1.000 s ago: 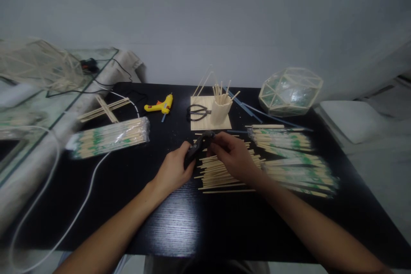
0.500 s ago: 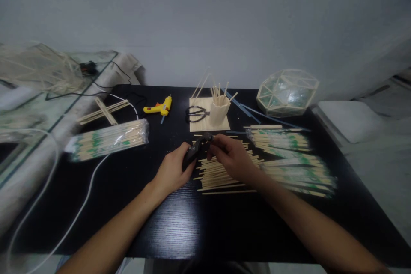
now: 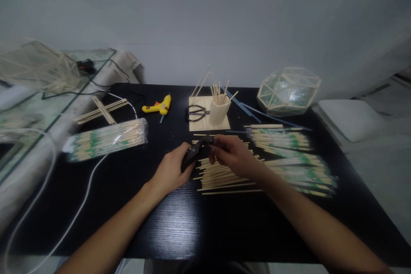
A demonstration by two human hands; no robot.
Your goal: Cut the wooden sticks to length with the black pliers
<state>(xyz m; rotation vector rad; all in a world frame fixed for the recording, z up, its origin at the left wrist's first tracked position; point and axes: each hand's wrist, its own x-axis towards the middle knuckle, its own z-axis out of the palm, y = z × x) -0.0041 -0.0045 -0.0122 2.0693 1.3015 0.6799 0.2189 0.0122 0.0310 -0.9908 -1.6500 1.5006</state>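
My left hand point(image 3: 173, 166) is wrapped round a black curved hand tool point(image 3: 193, 152), whose exact kind I cannot make out. Its rounded far end points up and to the right. My right hand point(image 3: 233, 154) is closed at that end, thumb and fingers pinched together; what lies between them is hidden. Beneath both hands spreads a loose pile of thin wooden sticks point(image 3: 224, 177). Just beyond, a wooden board point(image 3: 201, 126) carries black-handled scissors point(image 3: 196, 113) and a pale wooden cup point(image 3: 218, 112) with several sticks standing in it.
A yellow glue gun point(image 3: 157, 106) lies back left, near crossed sticks point(image 3: 102, 110) and a bagged stick bundle point(image 3: 109, 139). More bagged sticks point(image 3: 298, 167) lie right, below a faceted stick-framed form point(image 3: 289, 92). A white cable point(image 3: 88, 188) loops over the left side.
My right hand has shifted slightly at the tool's far end, its fingers turning a little. My left hand keeps the same hold on the tool. The camera view has moved slightly.
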